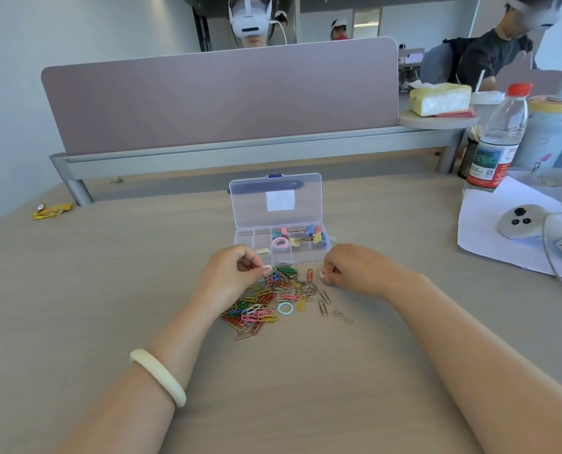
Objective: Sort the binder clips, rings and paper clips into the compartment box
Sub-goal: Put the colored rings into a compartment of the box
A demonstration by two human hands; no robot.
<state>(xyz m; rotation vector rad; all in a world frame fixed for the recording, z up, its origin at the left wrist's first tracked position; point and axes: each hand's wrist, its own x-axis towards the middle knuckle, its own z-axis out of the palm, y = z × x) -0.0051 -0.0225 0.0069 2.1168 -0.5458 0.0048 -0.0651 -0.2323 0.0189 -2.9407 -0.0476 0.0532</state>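
Paper clips (260, 311) are pinched in the left grip (233, 273); whether the curled right grip (342, 267) holds anything cannot be told; tangles should be freed before boxing.

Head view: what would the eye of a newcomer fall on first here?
A heap of coloured paper clips lies on the desk between the left hand and the right hand, both with curled fingers. Just behind it stands the clear compartment box, lid open, holding pastel binder clips and a pink ring.

left hand (237, 273) and right hand (342, 267) (forearms bare) curl inward.
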